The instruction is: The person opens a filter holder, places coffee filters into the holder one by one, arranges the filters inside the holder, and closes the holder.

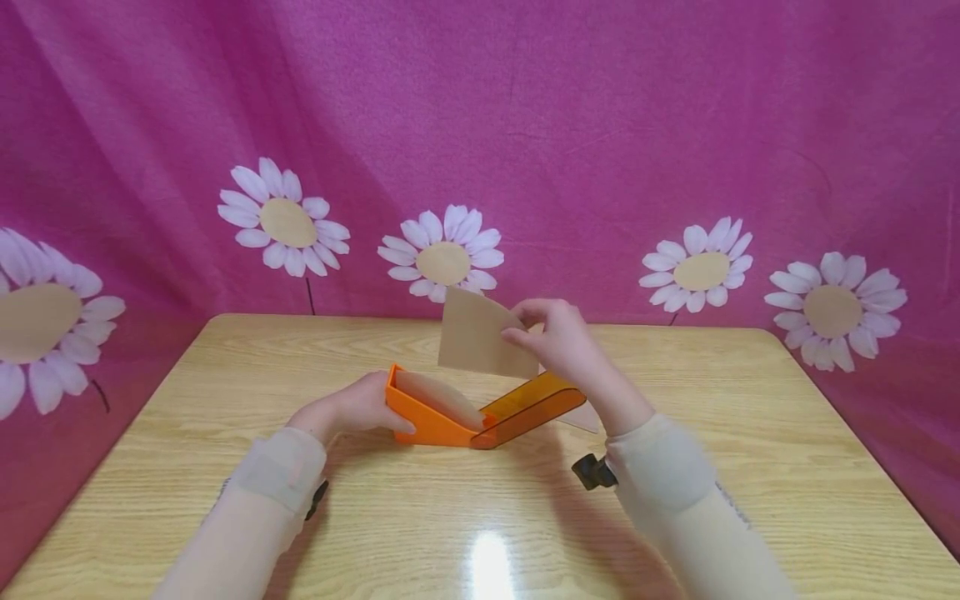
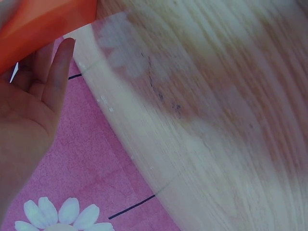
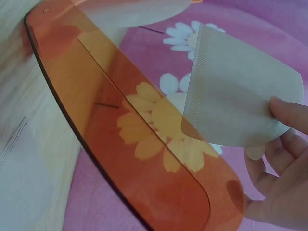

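Observation:
My left hand [image 1: 356, 406] grips the back end of an orange filter case [image 1: 429, 427], thumb along the near side. Inside the case stands brown paper [image 1: 437, 395], its top edge showing. A see-through orange lid [image 1: 534, 408] is swung out to the right from the case's low end. Above the lid, my right hand [image 1: 561, 337] pinches a brown paper coffee filter [image 1: 480, 337] by its right edge. The right wrist view shows the crimped seam of this coffee filter [image 3: 240, 89]. In the left wrist view, my left fingers lie under the orange case [image 2: 48, 26].
Another paper filter [image 1: 583, 419] lies on the wooden table [image 1: 360, 533], partly hidden behind the lid; the right wrist view shows this filter [image 3: 28, 178] too. A pink cloth with printed daisies [image 1: 570, 150] hangs behind the table.

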Demonstrator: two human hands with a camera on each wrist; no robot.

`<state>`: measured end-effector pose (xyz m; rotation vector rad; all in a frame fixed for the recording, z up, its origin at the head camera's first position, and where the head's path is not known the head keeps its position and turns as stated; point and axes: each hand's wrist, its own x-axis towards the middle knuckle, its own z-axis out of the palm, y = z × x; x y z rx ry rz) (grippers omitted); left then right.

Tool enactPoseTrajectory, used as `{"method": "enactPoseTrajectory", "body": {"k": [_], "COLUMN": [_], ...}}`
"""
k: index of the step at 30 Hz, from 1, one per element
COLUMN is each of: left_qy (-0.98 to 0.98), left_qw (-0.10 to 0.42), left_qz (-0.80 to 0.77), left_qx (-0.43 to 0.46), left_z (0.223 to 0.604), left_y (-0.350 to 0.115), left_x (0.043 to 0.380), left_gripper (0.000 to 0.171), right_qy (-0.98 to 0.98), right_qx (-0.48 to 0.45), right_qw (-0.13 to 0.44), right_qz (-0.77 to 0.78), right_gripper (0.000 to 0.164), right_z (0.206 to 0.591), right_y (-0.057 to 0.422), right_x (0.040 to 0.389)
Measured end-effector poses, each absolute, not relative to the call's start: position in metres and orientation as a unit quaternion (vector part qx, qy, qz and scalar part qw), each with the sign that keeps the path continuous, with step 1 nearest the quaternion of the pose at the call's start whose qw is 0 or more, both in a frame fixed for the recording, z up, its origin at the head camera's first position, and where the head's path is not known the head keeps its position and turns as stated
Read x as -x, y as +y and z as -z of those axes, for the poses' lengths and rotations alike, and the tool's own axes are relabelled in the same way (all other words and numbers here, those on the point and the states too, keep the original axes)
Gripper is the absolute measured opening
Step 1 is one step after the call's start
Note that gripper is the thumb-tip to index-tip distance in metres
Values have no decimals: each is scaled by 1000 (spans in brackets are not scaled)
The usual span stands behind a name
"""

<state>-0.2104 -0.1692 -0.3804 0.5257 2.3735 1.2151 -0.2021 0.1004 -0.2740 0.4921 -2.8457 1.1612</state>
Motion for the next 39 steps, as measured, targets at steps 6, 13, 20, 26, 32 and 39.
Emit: {"method": "enactPoseTrajectory", "body": {"k": [6, 13, 20, 26, 32, 39], "left_qy": [853, 849, 850, 847, 851, 855], "left_qw": [213, 222, 226, 225, 225, 220], "left_qz": [-437, -443, -438, -442, -438, -437], "left_qx": [-190, -183, -185, -193, -183, -171], "left_z": [382, 381, 382, 382, 382, 381], "left_y": [-170, -169, -168, -168, -169, -169], "left_x": [210, 210, 210, 211, 211, 211], "left_gripper": [44, 47, 49, 46, 45, 48], "right_qy": [-912, -912, -914, -915, -917, -920], "right_qx": [-171, -183, -181, -194, -204, -206], "right_qw": [13, 13, 1, -5, -8, -12], "right_qz": [-372, -366, -362, -353, -344, -334], "right_gripper": [12, 9, 9, 8, 7, 10], "right_z": [281, 288, 299, 308, 317, 324], "right_y": [94, 87, 78, 72, 66, 61], "right_x": [203, 203, 203, 203, 202, 200]}}
